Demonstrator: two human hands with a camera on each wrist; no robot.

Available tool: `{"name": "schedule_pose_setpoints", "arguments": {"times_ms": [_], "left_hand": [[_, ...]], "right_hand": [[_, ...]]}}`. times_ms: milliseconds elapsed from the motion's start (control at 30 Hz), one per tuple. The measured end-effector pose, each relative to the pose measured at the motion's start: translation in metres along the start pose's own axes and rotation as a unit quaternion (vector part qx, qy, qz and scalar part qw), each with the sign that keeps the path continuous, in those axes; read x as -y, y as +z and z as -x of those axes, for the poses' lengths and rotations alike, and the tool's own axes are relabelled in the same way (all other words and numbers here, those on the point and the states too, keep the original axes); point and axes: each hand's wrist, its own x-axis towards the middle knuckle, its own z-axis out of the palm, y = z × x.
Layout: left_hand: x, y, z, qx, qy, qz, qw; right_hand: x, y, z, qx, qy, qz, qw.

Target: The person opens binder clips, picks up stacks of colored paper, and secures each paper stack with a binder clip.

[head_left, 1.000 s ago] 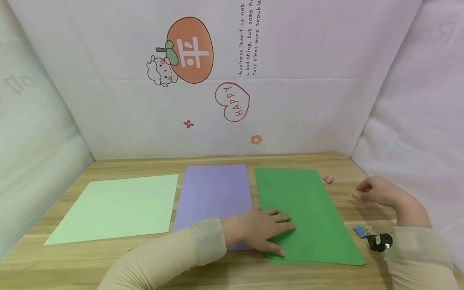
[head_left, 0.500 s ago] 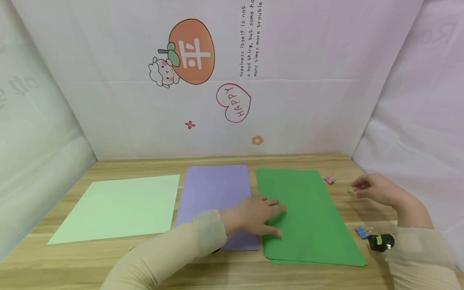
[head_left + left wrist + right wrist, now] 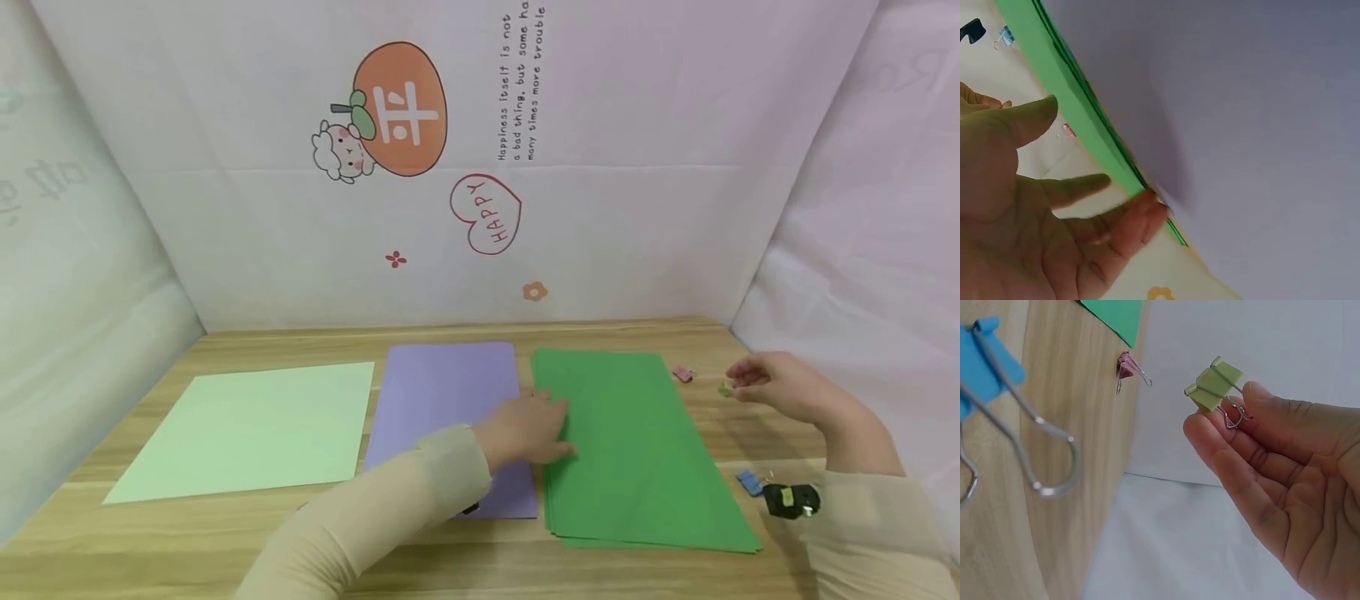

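Note:
My right hand [image 3: 787, 387] pinches a yellow-green binder clip [image 3: 1213, 386] by its wire handles, between thumb and fingers, off to the right of the papers. Over the left edge of a stack of green paper [image 3: 630, 450] lies my left hand [image 3: 528, 427], its fingers extended. The left wrist view shows those fingertips [image 3: 1157, 209] right at the edges of the green stack and the purple paper [image 3: 1272, 150]. That purple paper is partly covered by the left hand and sleeve in the head view.
A pink binder clip [image 3: 683, 374] lies beyond the green stack's far right corner. A blue binder clip [image 3: 749, 482] sits nearer, beside a black device [image 3: 791, 501] at the right wrist. Pale green paper [image 3: 251, 433] lies on the left. White printed cloth [image 3: 622, 233] walls the table.
My left hand has drawn back leftward from the middle of the green stack to its left edge. My right hand has risen slightly with the yellow-green binder clip.

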Motion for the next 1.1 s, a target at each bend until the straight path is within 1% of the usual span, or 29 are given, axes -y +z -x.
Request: {"name": "schedule_pose_setpoints", "arguments": {"times_ms": [133,233,333,433,533,667,700,833,933,1000,1100], "left_hand": [[-0.013,0.000,-0.002,0.012,-0.054,0.013,0.9984],[-0.022,0.002,-0.006,0.018,-0.076,-0.014,0.9968],[-0.029,0.002,-0.016,0.025,-0.095,-0.055,0.9937],[-0.035,-0.003,-0.028,0.047,-0.129,-0.072,0.9880],[-0.041,-0.008,-0.040,0.069,-0.166,-0.082,0.9803],[-0.048,-0.014,-0.053,0.094,-0.202,-0.077,0.9719],[-0.050,-0.015,-0.056,0.100,-0.209,-0.073,0.9699],[-0.057,-0.023,-0.065,0.136,-0.223,-0.070,0.9627],[-0.062,-0.030,-0.066,0.156,-0.226,-0.078,0.9585],[-0.064,-0.033,-0.065,0.161,-0.235,-0.077,0.9557],[-0.065,-0.037,-0.063,0.161,-0.265,-0.063,0.9487]], "right_hand": [[0.002,-0.001,0.001,-0.008,-0.001,0.006,0.9999],[0.006,-0.004,0.001,-0.017,-0.003,0.017,0.9997],[0.008,-0.006,0.002,-0.020,-0.001,0.025,0.9995],[0.009,-0.007,0.002,-0.020,0.005,0.030,0.9993],[0.008,-0.008,0.003,-0.023,0.015,0.035,0.9990],[0.008,-0.009,0.004,-0.029,0.026,0.034,0.9987],[0.008,-0.010,0.004,-0.030,0.027,0.034,0.9986],[0.010,-0.009,0.003,-0.028,0.032,0.032,0.9986],[0.011,-0.009,0.003,-0.031,0.031,0.034,0.9985],[0.011,-0.009,0.003,-0.033,0.029,0.037,0.9984],[0.012,-0.010,0.001,-0.036,0.023,0.039,0.9983]]}}
